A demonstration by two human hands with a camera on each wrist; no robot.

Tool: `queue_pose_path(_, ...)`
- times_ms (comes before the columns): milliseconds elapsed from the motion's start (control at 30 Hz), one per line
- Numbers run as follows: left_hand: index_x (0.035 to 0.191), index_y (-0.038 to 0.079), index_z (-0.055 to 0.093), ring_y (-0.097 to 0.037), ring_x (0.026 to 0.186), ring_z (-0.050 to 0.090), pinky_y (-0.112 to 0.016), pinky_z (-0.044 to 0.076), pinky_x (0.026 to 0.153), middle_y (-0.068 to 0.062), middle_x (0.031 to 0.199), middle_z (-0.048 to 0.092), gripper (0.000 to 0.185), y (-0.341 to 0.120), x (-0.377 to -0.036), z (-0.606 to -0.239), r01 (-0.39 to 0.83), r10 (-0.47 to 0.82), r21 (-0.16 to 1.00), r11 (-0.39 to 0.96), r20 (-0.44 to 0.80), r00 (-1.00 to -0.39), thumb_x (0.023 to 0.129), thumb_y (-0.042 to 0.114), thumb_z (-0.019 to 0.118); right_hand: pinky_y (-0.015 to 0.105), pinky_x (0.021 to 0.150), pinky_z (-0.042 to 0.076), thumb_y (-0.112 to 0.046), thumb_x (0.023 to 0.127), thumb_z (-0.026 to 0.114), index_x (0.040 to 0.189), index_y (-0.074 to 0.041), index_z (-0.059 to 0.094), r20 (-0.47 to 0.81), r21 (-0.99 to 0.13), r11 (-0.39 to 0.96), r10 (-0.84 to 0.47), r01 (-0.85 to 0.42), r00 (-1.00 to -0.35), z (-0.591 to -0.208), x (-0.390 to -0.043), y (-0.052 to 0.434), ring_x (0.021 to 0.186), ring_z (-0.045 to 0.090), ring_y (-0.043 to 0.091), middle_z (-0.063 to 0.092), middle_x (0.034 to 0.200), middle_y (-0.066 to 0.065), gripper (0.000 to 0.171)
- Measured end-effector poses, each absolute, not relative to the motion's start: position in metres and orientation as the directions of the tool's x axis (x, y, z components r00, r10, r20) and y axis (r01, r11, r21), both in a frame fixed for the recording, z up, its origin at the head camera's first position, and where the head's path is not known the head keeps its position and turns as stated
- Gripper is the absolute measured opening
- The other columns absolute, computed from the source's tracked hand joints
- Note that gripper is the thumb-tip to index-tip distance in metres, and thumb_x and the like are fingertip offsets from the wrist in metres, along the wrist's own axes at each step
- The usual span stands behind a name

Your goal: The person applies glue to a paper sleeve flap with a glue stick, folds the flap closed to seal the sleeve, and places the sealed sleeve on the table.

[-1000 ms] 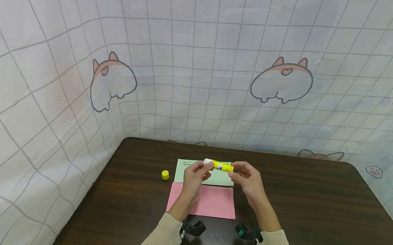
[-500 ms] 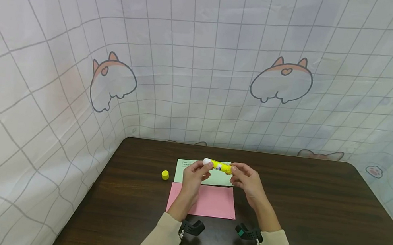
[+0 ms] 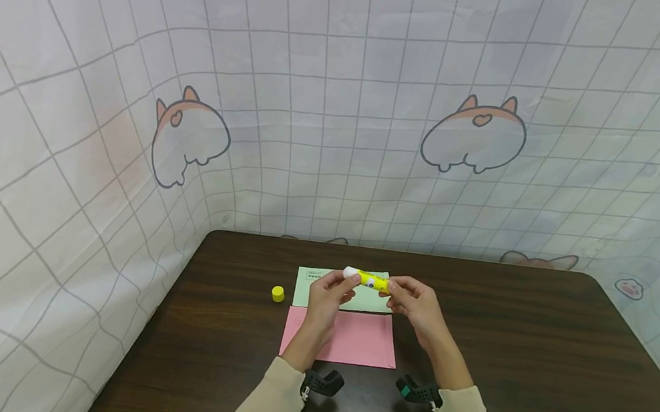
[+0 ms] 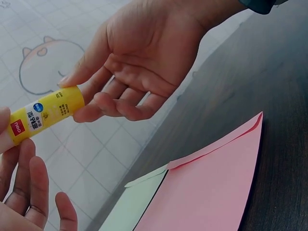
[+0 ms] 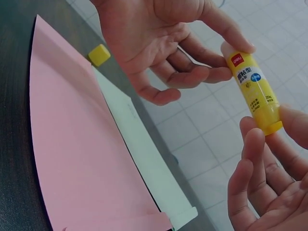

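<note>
An uncapped yellow glue stick point(image 3: 367, 279) is held level above the table between both hands. My left hand point(image 3: 348, 283) pinches its white tip end, and my right hand point(image 3: 389, 288) pinches its yellow base end. The left wrist view shows the stick point(image 4: 45, 115) with the right hand's fingers point(image 4: 120, 98) curled at its base. From the right wrist, the stick point(image 5: 252, 91) stands between the left hand's thumb and fingers point(image 5: 211, 74) and the right hand's fingers point(image 5: 255, 163). Its yellow cap point(image 3: 278, 294) lies on the table to the left, also seen as the cap point(image 5: 99, 55).
A pale green envelope point(image 3: 304, 287) lies under the hands with a pink envelope point(image 3: 352, 344) just in front of it on the dark wooden table point(image 3: 531, 361). A cartoon-printed grid cloth point(image 3: 341, 100) walls the back and sides. Black wrist mounts point(image 3: 323, 382) sit near the table's front edge.
The right hand's fingers have slid a little to the left along the stick's base. The left hand, cap and envelopes stay where they were.
</note>
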State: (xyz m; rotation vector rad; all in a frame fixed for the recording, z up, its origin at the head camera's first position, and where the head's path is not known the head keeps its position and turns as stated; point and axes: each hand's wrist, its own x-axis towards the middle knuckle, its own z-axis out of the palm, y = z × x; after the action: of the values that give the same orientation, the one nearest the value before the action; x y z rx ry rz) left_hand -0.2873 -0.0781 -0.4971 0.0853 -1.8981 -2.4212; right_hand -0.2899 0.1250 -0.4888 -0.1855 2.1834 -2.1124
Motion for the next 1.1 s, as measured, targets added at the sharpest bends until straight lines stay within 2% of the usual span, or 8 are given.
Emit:
queue_pose_path(100,0.108,0.007,0.073,-0.027,0.094,0.068,-0.029,0.058,0.086,-0.001,0.096,0.072,0.036,-0.0780,-0.2870,-0.4971,0.016,-0.089,0.973,-0.230,-0.005,-0.996,0.087,0.034,0.083,0.026,0.078,0.057,-0.028,0.100,0.068,0.126,0.002,0.064,0.022,-0.999,0.030,-0.155,-0.027,-0.988,-0.4885,-0.2901,0.1253,0.079,0.065,0.015,0.076,0.095,-0.001,0.040)
queue_pose_path(267,0.108,0.007,0.073,-0.037,0.102,0.067,-0.028,0.058,0.086,-0.001,0.097,0.072,0.035,-0.0779,-0.2878,-0.4977,0.012,-0.092,0.973,-0.231,-0.009,-0.996,0.087,0.034,0.083,0.026,0.078,0.057,-0.024,0.099,0.069,0.128,0.001,0.063,0.030,-0.999,0.033,-0.158,-0.036,-0.987,-0.4869,-0.2894,0.1254,0.079,0.064,0.012,0.071,0.094,-0.003,0.039)
queue_pose_path(367,0.107,0.007,0.074,-0.034,0.099,0.068,-0.028,0.058,0.085,0.000,0.096,0.072,0.035,-0.0777,-0.2884,-0.4975,0.013,-0.092,0.971,-0.237,-0.009,-0.996,0.086,0.033,0.083,0.027,0.079,0.057,-0.023,0.098,0.070,0.128,0.001,0.062,0.041,-0.998,0.040,-0.158,-0.048,-0.987,-0.4868,-0.2892,0.1257,0.080,0.063,0.012,0.069,0.096,-0.002,0.040)
queue_pose_path(533,0.106,0.006,0.074,-0.020,0.086,0.068,-0.029,0.057,0.083,0.001,0.093,0.073,0.035,-0.0785,-0.2884,-0.4977,0.017,-0.097,0.972,-0.236,-0.006,-0.995,0.086,0.034,0.084,0.027,0.079,0.056,-0.020,0.097,0.072,0.129,0.001,0.062,0.071,-0.996,0.036,-0.162,-0.078,-0.984,-0.4875,-0.2897,0.1251,0.081,0.063,0.013,0.067,0.099,-0.003,0.040)
queue_pose_path(700,0.106,0.006,0.074,-0.019,0.085,0.068,-0.030,0.057,0.085,0.001,0.094,0.076,0.035,-0.0789,-0.2874,-0.4970,0.009,-0.102,0.972,-0.235,-0.016,-0.995,0.087,0.034,0.083,0.025,0.077,0.055,-0.016,0.096,0.073,0.128,0.001,0.062,0.103,-0.994,0.016,-0.165,-0.107,-0.981,-0.4896,-0.2910,0.1243,0.080,0.064,0.012,0.066,0.101,-0.003,0.038)
queue_pose_path(933,0.106,0.008,0.074,-0.031,0.093,0.068,-0.049,0.054,0.098,-0.001,0.096,0.078,0.033,-0.0781,-0.2872,-0.4973,-0.004,-0.099,0.971,-0.240,-0.029,-0.995,0.087,0.034,0.083,0.024,0.077,0.055,-0.016,0.095,0.074,0.127,0.002,0.061,0.120,-0.992,0.019,-0.160,-0.125,-0.980,-0.4902,-0.2904,0.1248,0.085,0.065,0.010,0.067,0.104,-0.003,0.039)
queue_pose_path(1100,0.106,0.008,0.074,-0.023,0.087,0.068,-0.051,0.053,0.099,-0.001,0.096,0.078,0.034,-0.0779,-0.2875,-0.4986,-0.004,-0.098,0.971,-0.238,-0.028,-0.995,0.087,0.035,0.083,0.024,0.077,0.055,-0.015,0.095,0.074,0.127,0.001,0.062,0.127,-0.991,0.031,-0.156,-0.133,-0.980,-0.4903,-0.2901,0.1250,0.085,0.063,0.011,0.067,0.103,-0.004,0.038)
